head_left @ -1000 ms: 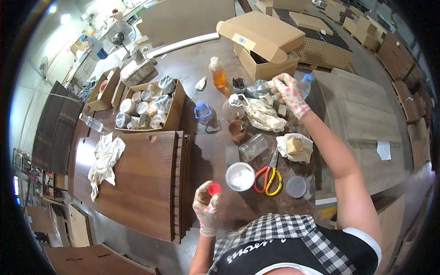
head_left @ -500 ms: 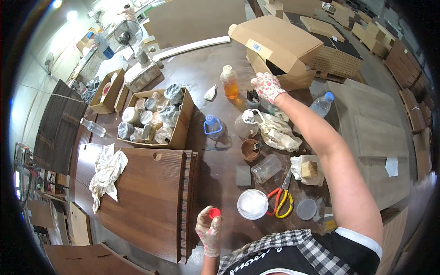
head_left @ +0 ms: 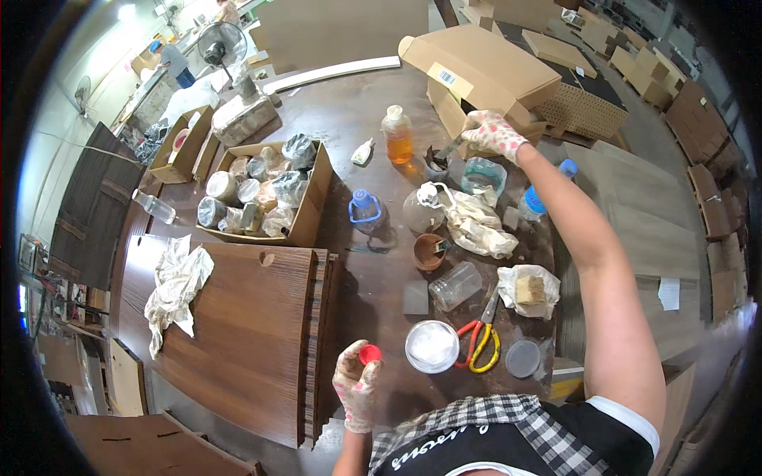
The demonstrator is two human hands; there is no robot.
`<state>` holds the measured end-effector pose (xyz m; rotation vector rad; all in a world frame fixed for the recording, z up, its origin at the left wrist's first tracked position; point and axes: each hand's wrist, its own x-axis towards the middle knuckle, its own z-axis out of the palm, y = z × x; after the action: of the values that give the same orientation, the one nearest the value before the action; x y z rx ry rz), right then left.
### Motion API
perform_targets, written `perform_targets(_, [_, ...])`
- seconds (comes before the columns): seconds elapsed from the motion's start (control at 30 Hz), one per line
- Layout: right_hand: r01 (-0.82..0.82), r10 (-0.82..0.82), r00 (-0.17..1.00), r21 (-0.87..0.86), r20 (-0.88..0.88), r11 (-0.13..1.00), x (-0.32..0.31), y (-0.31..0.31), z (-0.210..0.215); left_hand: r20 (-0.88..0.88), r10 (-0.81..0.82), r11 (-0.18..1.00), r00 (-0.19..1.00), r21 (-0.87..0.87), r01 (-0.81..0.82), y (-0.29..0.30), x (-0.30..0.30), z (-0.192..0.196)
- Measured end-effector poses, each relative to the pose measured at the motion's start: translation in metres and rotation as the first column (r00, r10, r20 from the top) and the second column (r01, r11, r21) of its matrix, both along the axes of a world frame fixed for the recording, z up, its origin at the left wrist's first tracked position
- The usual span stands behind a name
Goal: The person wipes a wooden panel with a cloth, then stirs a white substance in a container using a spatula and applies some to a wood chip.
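Note:
At the near edge of the table my gloved left hand (head_left: 355,393) pinches a small red cap (head_left: 370,354) between thumb and fingertips. My right arm reaches far across to the right. The gloved right hand (head_left: 494,133) is closed on a thin grey tool (head_left: 452,146), whose kind I cannot make out. This tool slants down toward a dark cup (head_left: 437,165), and its lower end is hidden there. Left of the cup stands a bottle of orange liquid (head_left: 398,136). A cut-open clear container (head_left: 484,176) sits just below the right hand.
Mid-table are a blue-handled jug (head_left: 365,210), cream cloth (head_left: 476,226), brown bowl (head_left: 429,251), clear jar (head_left: 456,286), white-filled tub (head_left: 432,347) and scissors (head_left: 486,333). Stacked brown panels (head_left: 238,317) lie left, below a carton of wrapped jars (head_left: 313,210). An open cardboard box (head_left: 484,67) stands behind.
My right hand has drawn a little to the right of the dark cup, and the thin grey tool now shows in it. The left hand keeps the red cap.

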<state>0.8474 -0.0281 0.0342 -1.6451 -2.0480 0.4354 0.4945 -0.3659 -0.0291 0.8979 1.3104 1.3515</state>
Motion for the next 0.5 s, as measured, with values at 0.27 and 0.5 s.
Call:
perform_targets(0.27, [-0.02, -0.275, 0.68, -0.392, -0.68, 0.92, 0.012, -0.117, 0.031, 0.048, -0.079, 0.99, 0.996, 0.117, 0.073, -0.025, 0.002, 0.021])
perform_targets(0.5, [-0.185, -0.095, 0.579, -0.244, -0.81, 0.952, -0.045, -0.26, 0.054, -0.064, -0.199, 0.961, 0.978, 0.181, 0.207, -0.041, 0.008, 0.034])
